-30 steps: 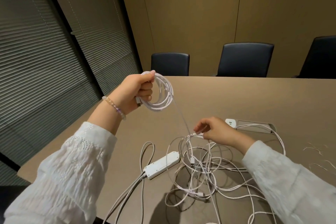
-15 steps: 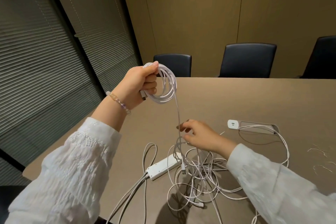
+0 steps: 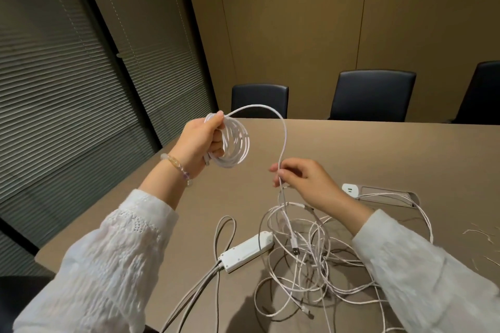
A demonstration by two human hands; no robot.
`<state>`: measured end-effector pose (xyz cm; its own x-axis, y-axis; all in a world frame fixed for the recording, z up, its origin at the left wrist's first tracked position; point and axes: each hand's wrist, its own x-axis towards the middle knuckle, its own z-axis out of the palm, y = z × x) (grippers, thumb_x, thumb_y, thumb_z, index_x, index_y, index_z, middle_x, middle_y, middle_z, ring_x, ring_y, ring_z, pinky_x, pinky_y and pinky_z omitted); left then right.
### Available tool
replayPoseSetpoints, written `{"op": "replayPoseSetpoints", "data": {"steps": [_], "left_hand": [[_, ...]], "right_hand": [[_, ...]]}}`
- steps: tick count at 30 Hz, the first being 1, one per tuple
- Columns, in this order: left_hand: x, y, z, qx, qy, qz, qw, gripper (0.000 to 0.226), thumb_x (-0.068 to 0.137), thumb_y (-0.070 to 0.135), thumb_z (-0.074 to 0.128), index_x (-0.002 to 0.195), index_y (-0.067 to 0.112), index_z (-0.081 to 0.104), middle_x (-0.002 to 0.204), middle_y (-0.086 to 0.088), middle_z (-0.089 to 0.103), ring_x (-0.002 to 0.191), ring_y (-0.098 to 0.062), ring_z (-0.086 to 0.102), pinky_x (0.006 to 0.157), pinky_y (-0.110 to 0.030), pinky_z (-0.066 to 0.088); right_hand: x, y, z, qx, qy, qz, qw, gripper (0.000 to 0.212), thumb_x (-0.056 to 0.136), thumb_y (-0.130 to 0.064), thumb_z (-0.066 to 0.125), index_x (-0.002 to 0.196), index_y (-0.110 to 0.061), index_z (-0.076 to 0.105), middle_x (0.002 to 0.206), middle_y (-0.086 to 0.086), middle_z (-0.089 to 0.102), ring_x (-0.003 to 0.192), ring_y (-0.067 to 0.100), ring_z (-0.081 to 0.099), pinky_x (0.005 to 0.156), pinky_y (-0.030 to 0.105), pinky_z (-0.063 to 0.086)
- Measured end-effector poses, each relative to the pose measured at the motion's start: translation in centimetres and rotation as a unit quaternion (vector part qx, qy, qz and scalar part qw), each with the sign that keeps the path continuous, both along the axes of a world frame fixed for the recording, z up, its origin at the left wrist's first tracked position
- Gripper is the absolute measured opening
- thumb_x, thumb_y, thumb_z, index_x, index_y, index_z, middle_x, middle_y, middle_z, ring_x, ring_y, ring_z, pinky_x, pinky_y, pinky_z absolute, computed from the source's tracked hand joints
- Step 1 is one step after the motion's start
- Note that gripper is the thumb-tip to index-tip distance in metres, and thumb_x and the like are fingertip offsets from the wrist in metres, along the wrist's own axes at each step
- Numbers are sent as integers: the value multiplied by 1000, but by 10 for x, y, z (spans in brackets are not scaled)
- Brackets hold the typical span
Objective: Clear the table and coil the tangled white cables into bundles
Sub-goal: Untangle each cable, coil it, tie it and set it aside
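Observation:
My left hand is raised above the brown table and grips a coil of white cable made of several loops. From the coil a loose strand arches up and over, then drops to my right hand, which pinches it between thumb and fingertips. Below my right hand the same strand runs into a tangled heap of white cables lying on the table.
A white power strip with grey leads lies left of the tangle. A white charger sits by a cable hatch in the table. Three dark chairs stand along the far edge. Thin twist ties lie at the right.
My right hand has risen from the tangle, drawing the strand up into a high arch beside the coil. My left hand with the coil has stayed raised.

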<state>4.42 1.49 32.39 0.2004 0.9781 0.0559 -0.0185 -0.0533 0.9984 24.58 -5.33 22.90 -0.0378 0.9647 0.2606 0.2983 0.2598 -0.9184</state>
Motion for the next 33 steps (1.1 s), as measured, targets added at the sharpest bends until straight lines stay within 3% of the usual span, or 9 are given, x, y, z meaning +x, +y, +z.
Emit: {"op": "replayPoseSetpoints", "data": {"steps": [4,6,12,14,18,23,27,30,33], "left_hand": [[2,1,-15,-11,36,2,999,40,102,28,46,64,17,45,47,7,26,41,-10,20,40,-20,25],[2,1,-14,-12,23,-6,1000,38,103,28,45,66,16,45,47,7,25,42,-10,20,41,-19,25],[-7,2,2,-74,-139,-39,987,37,104,32,41,69,17,43,44,9,24,35,-5,20,34,-17,24],[-14,5,11,-98,-204,-55,973,37,103,32,41,69,19,41,43,11,23,33,-4,19,33,-15,21],[-23,7,20,-104,-232,-68,965,36,103,32,41,69,18,41,42,11,22,32,-5,19,35,-14,19],[-32,14,31,-92,-270,-55,957,36,103,32,42,70,18,42,43,12,22,32,-6,20,36,-14,21],[-34,16,33,-77,-279,-34,956,36,103,34,42,70,18,43,45,11,21,34,-6,19,37,-14,21],[-31,15,29,-65,-260,-17,963,37,104,34,40,70,18,42,44,11,23,33,-5,20,36,-14,23],[-26,14,21,-61,-223,-11,973,36,104,34,40,71,18,42,45,10,25,35,-4,21,35,-16,26]], "right_hand": [[6,-1,32,34,72,-14,997,15,93,0,55,89,5,69,95,2,71,73,18,70,71,19,53],[13,1,40,7,23,-1,1000,12,91,-2,59,89,0,71,89,8,72,72,20,71,72,24,56],[25,11,23,-25,-6,-63,998,11,92,-7,60,94,-7,70,74,9,66,60,15,60,61,29,55],[31,13,11,-40,-64,-77,994,13,93,-11,58,93,-7,70,73,8,65,59,14,57,60,29,53],[38,12,-5,-46,-194,-24,980,17,96,-25,55,92,-17,70,73,-2,67,61,8,59,63,24,51],[41,15,-31,-149,-105,103,978,7,94,-13,59,93,-10,65,77,5,70,69,12,65,68,25,54],[40,10,-51,-209,-37,124,969,3,91,-6,61,90,-4,63,80,11,71,73,18,68,72,27,56],[31,3,-54,-178,6,64,982,7,90,-8,64,85,-4,66,78,17,70,63,20,66,61,29,55],[17,-6,-37,-86,-55,14,995,11,90,-19,66,88,-12,74,69,4,69,55,11,58,57,24,50]]}}
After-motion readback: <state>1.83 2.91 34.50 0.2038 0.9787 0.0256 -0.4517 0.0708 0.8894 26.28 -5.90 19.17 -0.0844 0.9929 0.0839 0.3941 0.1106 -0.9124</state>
